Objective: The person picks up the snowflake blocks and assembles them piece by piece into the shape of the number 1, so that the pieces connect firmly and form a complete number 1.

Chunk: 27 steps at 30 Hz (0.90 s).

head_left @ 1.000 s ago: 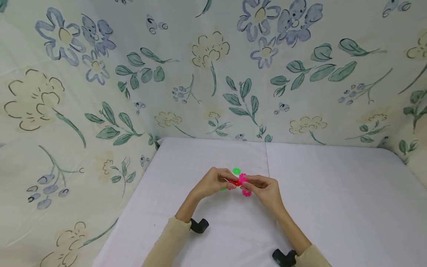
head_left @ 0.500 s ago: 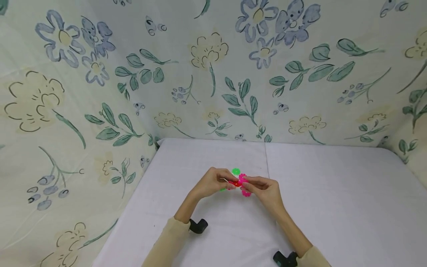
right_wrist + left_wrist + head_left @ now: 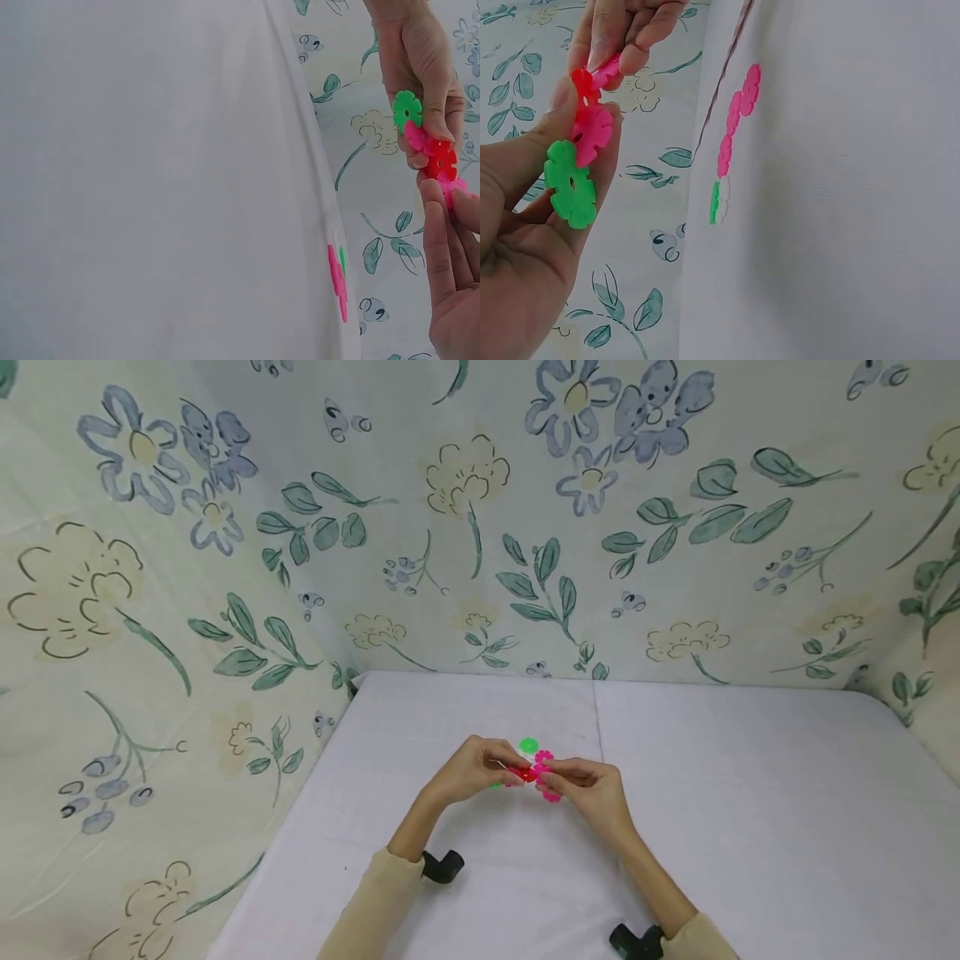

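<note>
Four linked, flower-shaped plastic discs (image 3: pixel 595 129) between left hand (image 3: pixel 472 770) and right hand (image 3: pixel 596 788).

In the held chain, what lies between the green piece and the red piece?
A pink piece sits between the green piece and red piece; both wrist views show it.

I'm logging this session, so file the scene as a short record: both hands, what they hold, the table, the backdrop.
Left hand: pinches a flower-piece chain
Chain order: green piece, pink piece, red piece
Right hand: pinches end pink piece, at the red end
Locked there: cannot tell
White table: pink row, second green piece, pale piece
Backdrop: floral print
</note>
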Each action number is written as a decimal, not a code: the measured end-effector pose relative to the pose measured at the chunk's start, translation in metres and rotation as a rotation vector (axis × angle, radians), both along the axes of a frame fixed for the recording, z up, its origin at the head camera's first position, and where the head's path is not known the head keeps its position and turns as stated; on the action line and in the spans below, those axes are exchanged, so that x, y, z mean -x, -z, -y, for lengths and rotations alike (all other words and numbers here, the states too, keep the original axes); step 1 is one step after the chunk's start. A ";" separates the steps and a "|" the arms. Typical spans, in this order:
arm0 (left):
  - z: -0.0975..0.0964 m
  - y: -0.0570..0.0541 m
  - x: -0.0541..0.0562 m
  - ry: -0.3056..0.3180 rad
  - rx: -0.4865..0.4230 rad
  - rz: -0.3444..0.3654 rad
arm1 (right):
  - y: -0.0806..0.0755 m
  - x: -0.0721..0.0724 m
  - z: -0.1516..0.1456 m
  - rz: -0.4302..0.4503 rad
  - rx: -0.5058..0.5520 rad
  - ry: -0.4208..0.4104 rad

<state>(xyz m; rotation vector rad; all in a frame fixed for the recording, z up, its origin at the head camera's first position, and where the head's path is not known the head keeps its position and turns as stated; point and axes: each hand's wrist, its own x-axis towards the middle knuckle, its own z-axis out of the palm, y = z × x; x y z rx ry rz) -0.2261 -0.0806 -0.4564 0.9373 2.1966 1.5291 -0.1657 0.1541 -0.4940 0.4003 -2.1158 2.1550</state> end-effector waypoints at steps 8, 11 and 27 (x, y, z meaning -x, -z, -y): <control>0.004 0.005 -0.001 0.015 0.033 0.058 | 0.001 0.000 0.001 0.010 -0.019 0.006; 0.003 0.005 -0.002 -0.001 0.062 0.030 | 0.002 -0.001 0.001 0.045 -0.010 0.031; -0.014 0.015 -0.013 -0.187 0.050 -0.209 | 0.002 0.003 0.011 0.183 0.053 0.036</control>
